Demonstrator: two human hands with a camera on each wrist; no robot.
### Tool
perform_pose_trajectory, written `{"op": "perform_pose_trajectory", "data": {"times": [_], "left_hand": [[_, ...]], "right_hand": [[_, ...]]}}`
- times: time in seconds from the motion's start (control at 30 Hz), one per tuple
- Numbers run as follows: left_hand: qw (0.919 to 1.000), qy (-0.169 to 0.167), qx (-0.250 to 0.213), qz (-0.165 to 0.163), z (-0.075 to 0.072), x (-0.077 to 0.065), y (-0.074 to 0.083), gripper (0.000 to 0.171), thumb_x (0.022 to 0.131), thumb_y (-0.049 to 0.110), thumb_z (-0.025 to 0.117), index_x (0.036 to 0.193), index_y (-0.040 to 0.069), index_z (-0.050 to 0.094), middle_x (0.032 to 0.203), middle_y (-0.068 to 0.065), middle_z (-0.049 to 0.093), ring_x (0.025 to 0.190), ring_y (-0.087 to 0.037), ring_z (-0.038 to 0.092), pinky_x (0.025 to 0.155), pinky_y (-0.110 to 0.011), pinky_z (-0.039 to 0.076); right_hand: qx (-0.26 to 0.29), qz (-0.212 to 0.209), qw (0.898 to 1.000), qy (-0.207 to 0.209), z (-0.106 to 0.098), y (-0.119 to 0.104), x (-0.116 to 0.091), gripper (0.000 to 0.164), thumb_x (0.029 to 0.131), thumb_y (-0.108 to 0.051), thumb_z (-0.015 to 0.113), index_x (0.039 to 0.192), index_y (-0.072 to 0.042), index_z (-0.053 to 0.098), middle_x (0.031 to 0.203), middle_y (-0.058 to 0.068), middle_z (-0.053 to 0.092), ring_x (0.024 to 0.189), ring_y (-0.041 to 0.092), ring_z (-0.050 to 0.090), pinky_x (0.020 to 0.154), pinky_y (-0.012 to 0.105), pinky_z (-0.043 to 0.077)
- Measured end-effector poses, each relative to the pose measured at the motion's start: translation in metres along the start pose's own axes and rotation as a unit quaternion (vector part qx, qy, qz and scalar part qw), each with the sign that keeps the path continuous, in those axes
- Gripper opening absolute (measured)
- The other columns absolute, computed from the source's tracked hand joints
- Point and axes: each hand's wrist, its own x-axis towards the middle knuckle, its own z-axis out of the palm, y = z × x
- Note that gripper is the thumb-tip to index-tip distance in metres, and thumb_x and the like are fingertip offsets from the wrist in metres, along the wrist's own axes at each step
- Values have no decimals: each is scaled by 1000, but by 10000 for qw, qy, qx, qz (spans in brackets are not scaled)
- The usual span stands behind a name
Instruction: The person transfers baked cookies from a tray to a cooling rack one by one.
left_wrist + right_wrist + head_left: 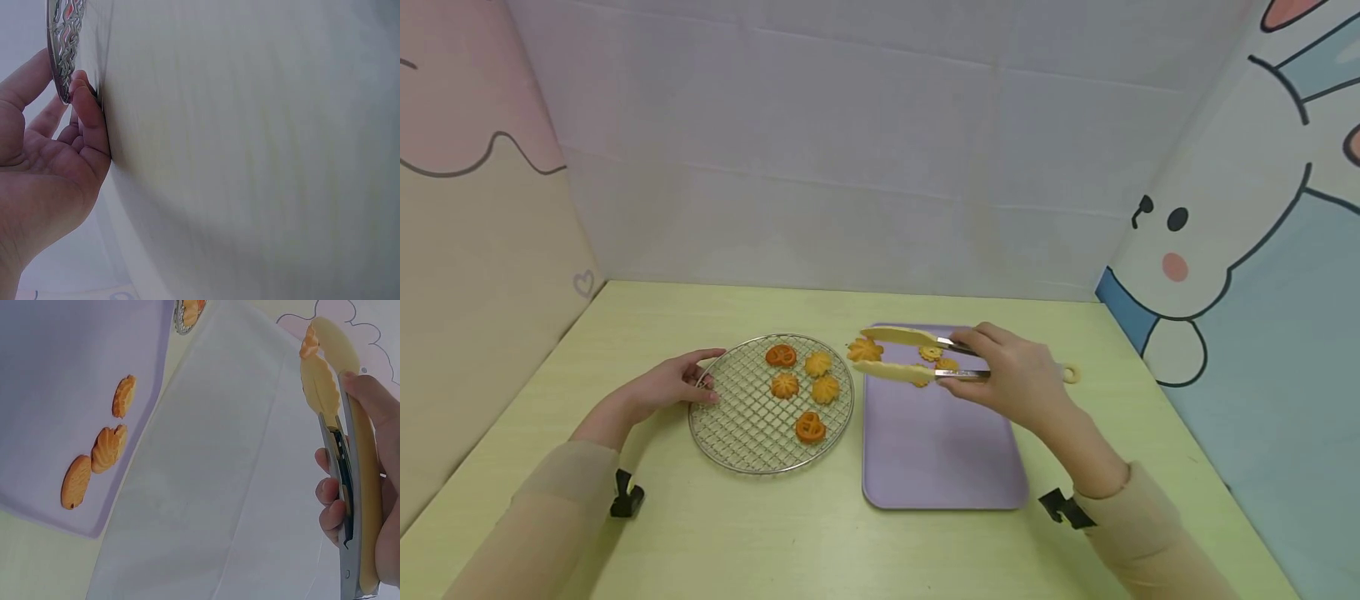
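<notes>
My left hand (662,388) holds the near-left rim of a round wire rack (737,427). Its thumb is above the rim and curled fingers are below, as the left wrist view shows. On the rack lie two brown pretzel-shaped cookies (810,427) and several golden ridged cookies (825,389). My right hand (1018,377) grips silver tongs with pale yellow tips (895,372). Between those tips sits a ridged flower-shaped cookie (309,342), raised near the gap between rack and lilac tray (936,450). Several cookies (103,450) lie on the tray, partly hidden by the tongs in the head view.
Rack and tray lie side by side on a light wooden table (760,533). A pale cloth wall (850,167) stands behind, with cartoon-printed panels (1240,250) at both sides. The tongs' end ring (1071,373) sticks out beyond my right hand.
</notes>
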Motion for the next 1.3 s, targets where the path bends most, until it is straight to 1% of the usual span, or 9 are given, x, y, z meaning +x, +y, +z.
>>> {"op": "perform_pose_trajectory", "data": {"times": [0.13, 0.33, 0.47, 0.57, 0.83, 0.93, 1.13, 1.2, 1.3], "left_hand": [[10000, 27, -30, -56, 0, 1, -1, 84, 73, 23, 72, 141, 14, 23, 94, -10, 46, 84, -19, 43, 73, -27, 36], [9999, 64, -37, -136, 0, 2, -2, 84, 72, 23, 73, 141, 16, 24, 94, -9, 45, 84, -18, 43, 74, -28, 36], [9998, 70, -12, -170, 0, 2, -2, 85, 72, 24, 73, 141, 17, 24, 95, -9, 45, 85, -20, 42, 74, -29, 36], [9998, 61, 23, -166, -1, 3, -3, 86, 72, 25, 73, 141, 17, 23, 95, -10, 45, 85, -21, 42, 75, -30, 36], [9999, 50, -13, -158, -1, 4, -3, 86, 72, 25, 73, 141, 17, 24, 95, -9, 46, 84, -20, 43, 74, -29, 36], [9999, 47, -4, -142, -1, 3, -2, 86, 72, 25, 73, 141, 16, 24, 94, -9, 46, 84, -19, 43, 74, -29, 36], [9999, 30, -56, -132, -1, 2, -1, 85, 72, 24, 73, 141, 16, 23, 94, -9, 45, 83, -18, 44, 75, -29, 36], [9999, 16, -54, -115, -1, 2, -1, 85, 73, 23, 73, 141, 16, 23, 94, -9, 45, 84, -19, 43, 76, -29, 35], [9999, 13, -13, -109, -1, 2, 0, 85, 73, 23, 72, 141, 15, 22, 94, -9, 46, 84, -18, 43, 76, -30, 35]], "right_hand": [[112, -28, 9999, 72, 3, -6, 6, 49, 64, -48, 72, 101, -16, 64, 87, -5, 61, 57, 8, 55, 44, 25, 41], [311, -151, 9992, 178, 9, -17, 13, 49, 65, -48, 72, 100, -16, 63, 88, -5, 61, 61, 8, 56, 46, 26, 43], [327, -216, 9989, 272, 16, -24, 17, 47, 64, -48, 72, 99, -17, 64, 90, -4, 61, 65, 9, 57, 47, 26, 44], [352, -279, 9986, 293, 21, -29, 19, 47, 64, -47, 72, 98, -17, 64, 89, -4, 61, 64, 9, 55, 46, 25, 43], [534, -393, 9977, 146, 31, -44, 23, 45, 67, -47, 71, 98, -16, 63, 85, -5, 59, 63, 7, 54, 51, 22, 43], [558, -448, 9974, 101, 35, -49, 24, 44, 67, -47, 70, 99, -17, 62, 85, -6, 58, 62, 5, 53, 49, 21, 42], [467, -516, 9975, 106, 47, -61, 24, 44, 67, -51, 67, 98, -20, 62, 87, -9, 58, 65, 8, 56, 45, 22, 41], [432, -537, 9976, 52, 51, -65, 24, 45, 67, -53, 66, 99, -21, 62, 87, -10, 58, 62, 6, 54, 42, 21, 39], [524, -594, 9968, -93, 57, -70, 23, 47, 67, -55, 65, 100, -21, 62, 87, -10, 58, 62, 5, 53, 44, 19, 38]]}}
